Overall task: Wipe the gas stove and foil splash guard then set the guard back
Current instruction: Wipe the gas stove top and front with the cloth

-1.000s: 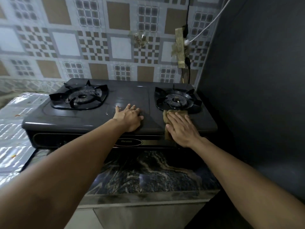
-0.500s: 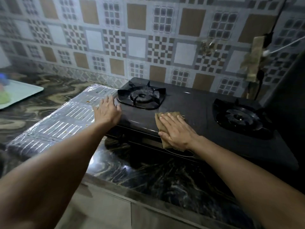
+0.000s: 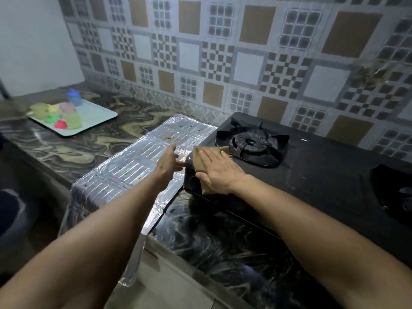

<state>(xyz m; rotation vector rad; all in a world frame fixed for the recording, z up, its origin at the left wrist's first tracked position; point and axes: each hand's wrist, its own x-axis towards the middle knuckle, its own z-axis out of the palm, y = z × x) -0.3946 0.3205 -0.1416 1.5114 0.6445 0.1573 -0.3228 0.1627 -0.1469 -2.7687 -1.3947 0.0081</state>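
Fingers (image 3: 208,156) of our right hand (image 3: 217,172) lie flat and extended, pressing a tan cloth (image 3: 200,160) against the front-left corner of the black gas stove (image 3: 312,175); the cloth drapes over the stove's edge and down its front face. We record no closed grip here, the palm simply bearing down on the fabric.

Our left hand (image 3: 168,165) reaches over the foil splash guard (image 3: 138,166), fingers loosely spread and holding nothing; whether the fingertips touch the stove's side we cannot tell.

The guard lies flat on the marbled counter (image 3: 93,141) just to the left of the stove, its front edge hanging over the counter's lip. We note small orange-brown specks on the foil (several near its far end and middle).

The left burner (image 3: 250,142) sits just beyond the cloth; the right burner (image 3: 396,192) is partly cut off at the frame edge.

A pale tray (image 3: 98,115) with coloured cups (image 3: 60,114) stands well apart at far left.

No brand or lettering is legible on the stove's front.
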